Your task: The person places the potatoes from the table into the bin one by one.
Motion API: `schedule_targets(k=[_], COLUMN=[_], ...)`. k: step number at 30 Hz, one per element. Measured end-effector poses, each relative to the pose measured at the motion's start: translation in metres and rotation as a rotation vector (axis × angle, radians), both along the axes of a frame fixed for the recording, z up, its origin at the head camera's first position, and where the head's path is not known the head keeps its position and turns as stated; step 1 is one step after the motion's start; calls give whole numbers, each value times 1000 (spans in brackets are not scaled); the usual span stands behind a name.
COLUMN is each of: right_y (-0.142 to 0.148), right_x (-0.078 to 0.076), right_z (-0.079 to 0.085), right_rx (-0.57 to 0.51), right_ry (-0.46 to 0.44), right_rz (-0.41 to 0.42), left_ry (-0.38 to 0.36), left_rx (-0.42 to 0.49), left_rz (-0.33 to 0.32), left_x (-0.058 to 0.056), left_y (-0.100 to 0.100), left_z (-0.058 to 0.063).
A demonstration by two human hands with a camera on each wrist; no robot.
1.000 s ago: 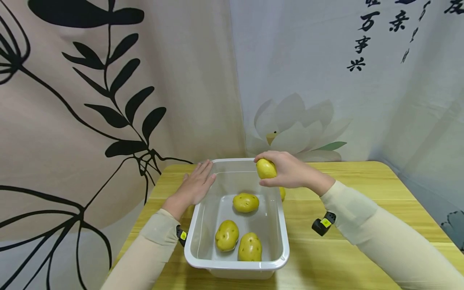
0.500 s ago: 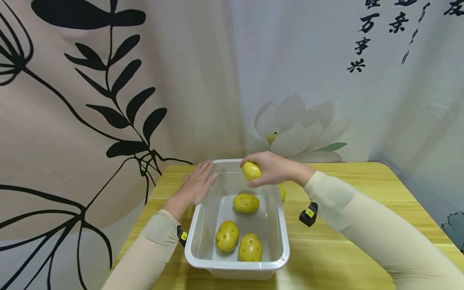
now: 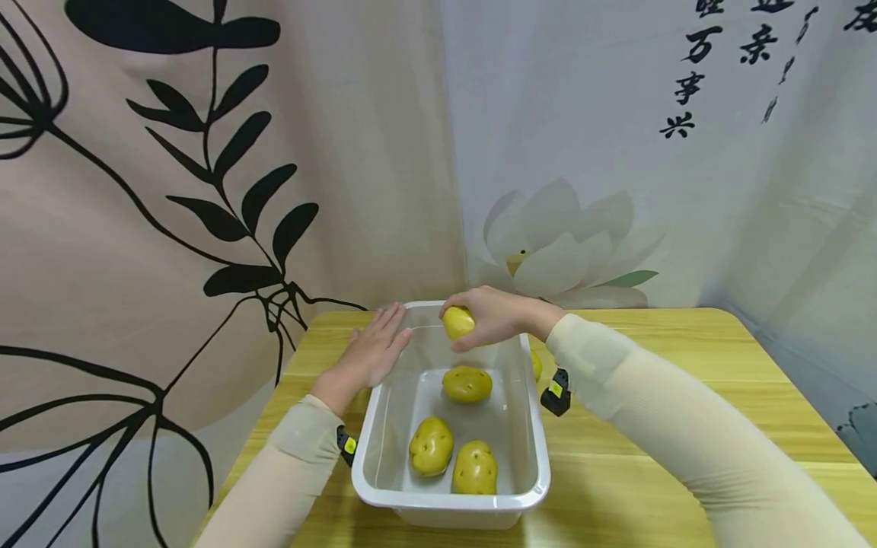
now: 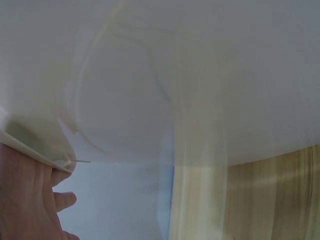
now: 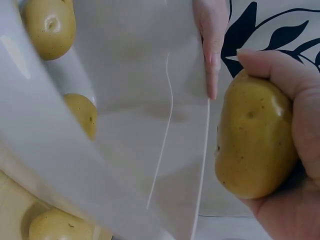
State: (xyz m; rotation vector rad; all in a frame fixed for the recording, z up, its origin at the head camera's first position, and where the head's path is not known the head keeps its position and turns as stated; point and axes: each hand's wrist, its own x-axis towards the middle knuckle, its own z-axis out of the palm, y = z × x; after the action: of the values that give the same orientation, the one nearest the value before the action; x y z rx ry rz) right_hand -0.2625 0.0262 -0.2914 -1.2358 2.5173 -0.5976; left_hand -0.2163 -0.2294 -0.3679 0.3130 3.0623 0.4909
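Observation:
A potato is gripped between the thumb and fingers of my right hand, above the far end of a white plastic tub. The right wrist view shows the held potato up close, with the hand curled round one side. Three more potatoes lie on the tub's floor: one potato towards the back, another potato front left, and a third potato front right. My left hand rests on the tub's left rim with its fingers straight. In the left wrist view the tub wall hides most of that hand.
Outside the tub's right wall, partly hidden, sits another potato on the wooden table. A printed curtain hangs behind the table's far edge.
Holding the potato, my right hand has moved left from the tub's right rim to over its far end. My left hand and the potatoes in the tub have stayed in place.

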Motion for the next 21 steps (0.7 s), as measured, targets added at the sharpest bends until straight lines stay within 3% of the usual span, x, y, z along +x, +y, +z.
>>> schedule_targets(k=[7, 16, 21], right_y=[-11, -25, -29], right_x=[-8, -16, -18], right_z=[-8, -17, -24], right_rx=[18, 4, 37], right_ry=[-37, -116, -166], right_rz=[-20, 31, -4], left_ry=[-6, -14, -9], left_rx=[3, 12, 14], left_rz=[5, 12, 10], left_x=[0, 1, 1], left_y=[0, 0, 0], left_z=[-1, 1, 1])
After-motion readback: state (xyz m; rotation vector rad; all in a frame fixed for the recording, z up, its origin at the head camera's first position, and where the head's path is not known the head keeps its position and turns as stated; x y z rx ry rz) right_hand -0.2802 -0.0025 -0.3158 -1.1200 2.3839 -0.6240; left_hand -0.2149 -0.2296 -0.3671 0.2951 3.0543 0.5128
